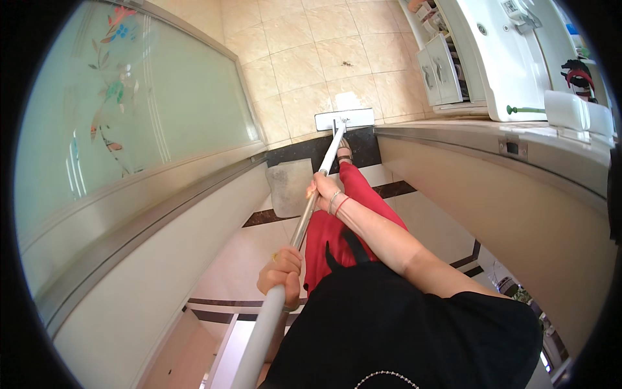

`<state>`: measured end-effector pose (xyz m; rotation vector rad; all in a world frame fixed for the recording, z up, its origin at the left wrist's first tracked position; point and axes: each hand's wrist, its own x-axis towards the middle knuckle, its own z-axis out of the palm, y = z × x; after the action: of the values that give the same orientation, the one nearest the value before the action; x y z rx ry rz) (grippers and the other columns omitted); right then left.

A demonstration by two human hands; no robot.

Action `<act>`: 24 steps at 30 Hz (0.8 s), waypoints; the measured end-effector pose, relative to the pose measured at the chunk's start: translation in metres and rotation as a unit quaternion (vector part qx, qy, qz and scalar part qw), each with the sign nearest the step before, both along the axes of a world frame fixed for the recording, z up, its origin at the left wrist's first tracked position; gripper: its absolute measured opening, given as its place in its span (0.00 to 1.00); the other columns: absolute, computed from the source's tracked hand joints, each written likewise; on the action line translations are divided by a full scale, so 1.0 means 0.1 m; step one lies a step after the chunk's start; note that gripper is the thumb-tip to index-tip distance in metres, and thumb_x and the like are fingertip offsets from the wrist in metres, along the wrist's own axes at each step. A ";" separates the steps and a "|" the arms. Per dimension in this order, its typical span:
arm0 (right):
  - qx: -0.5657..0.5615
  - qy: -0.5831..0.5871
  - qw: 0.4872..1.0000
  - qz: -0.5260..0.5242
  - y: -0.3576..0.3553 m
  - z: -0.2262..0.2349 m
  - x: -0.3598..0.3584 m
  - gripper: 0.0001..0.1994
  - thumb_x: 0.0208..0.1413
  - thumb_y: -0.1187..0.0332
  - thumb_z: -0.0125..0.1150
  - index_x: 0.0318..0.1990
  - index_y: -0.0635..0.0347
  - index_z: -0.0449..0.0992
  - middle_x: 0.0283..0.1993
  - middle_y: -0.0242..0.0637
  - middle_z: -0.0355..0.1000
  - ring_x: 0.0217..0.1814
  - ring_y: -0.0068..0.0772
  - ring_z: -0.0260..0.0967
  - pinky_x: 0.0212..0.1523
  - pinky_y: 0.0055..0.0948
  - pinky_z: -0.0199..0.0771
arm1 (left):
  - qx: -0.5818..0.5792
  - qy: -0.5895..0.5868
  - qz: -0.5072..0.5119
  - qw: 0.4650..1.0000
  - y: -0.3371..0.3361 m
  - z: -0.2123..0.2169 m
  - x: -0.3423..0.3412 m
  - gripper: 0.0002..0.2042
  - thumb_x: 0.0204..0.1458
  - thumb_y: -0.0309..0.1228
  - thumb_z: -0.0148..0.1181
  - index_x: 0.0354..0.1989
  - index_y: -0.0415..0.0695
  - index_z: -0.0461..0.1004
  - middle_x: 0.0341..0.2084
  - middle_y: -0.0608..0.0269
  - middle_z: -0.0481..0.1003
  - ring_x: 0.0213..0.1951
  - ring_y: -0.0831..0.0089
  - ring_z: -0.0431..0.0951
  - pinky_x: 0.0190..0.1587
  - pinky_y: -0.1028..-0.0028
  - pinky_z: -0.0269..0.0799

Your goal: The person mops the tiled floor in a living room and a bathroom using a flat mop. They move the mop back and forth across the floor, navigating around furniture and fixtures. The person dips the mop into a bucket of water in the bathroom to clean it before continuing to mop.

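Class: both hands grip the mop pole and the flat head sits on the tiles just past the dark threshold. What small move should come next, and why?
Probably a short push forward. The left hand and right hand both hold the mop pole, and the flat mop head rests at the near edge of the beige tiled floor, most of which lies beyond it.

Glossy beige tiled floor [304, 65] under flat white mop head [345, 119], grey mat [288, 187] nearby.

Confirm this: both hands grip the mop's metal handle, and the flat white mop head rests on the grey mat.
Not quite. In the head view, both hands, left hand and right hand, grip the mop handle, but the mop head rests on the beige tiled floor, beyond the grey mat.
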<state>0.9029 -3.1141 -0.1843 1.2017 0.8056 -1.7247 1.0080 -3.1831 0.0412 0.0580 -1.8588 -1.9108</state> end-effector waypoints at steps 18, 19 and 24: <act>-0.054 -0.027 0.995 -0.074 -0.03 -0.32 -0.91 0.13 0.62 0.66 0.44 0.25 0.58 0.60 0.16 0.34 0.55 0.15 0.33 0.56 0.18 0.36 0.64 | -0.013 -0.006 -0.034 0.999 -0.17 -0.17 -0.88 0.07 0.48 0.16 0.43 0.23 0.42 0.57 0.14 0.63 0.63 0.17 0.74 0.60 0.33 0.62 0.67; -0.070 -0.033 0.992 -0.101 0.05 -0.41 -1.06 0.13 0.62 0.65 0.44 0.25 0.57 0.59 0.16 0.32 0.54 0.14 0.30 0.55 0.17 0.33 0.63 | -0.022 0.008 -0.053 0.998 -0.12 -0.24 -0.99 0.07 0.47 0.15 0.43 0.23 0.42 0.58 0.15 0.63 0.63 0.17 0.73 0.60 0.33 0.61 0.68; -0.143 -0.048 0.978 -0.142 0.20 -0.36 -1.65 0.12 0.63 0.65 0.45 0.27 0.57 0.59 0.17 0.29 0.54 0.14 0.23 0.53 0.16 0.25 0.59 | -0.023 0.048 -0.048 0.997 0.14 -0.29 -1.44 0.09 0.43 0.12 0.49 0.22 0.41 0.60 0.17 0.60 0.66 0.18 0.68 0.65 0.33 0.60 0.72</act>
<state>0.7381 -3.0937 -0.2200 1.2314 0.3230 -1.9179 0.8638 -3.1688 0.0118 -0.1384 -1.8708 -1.8984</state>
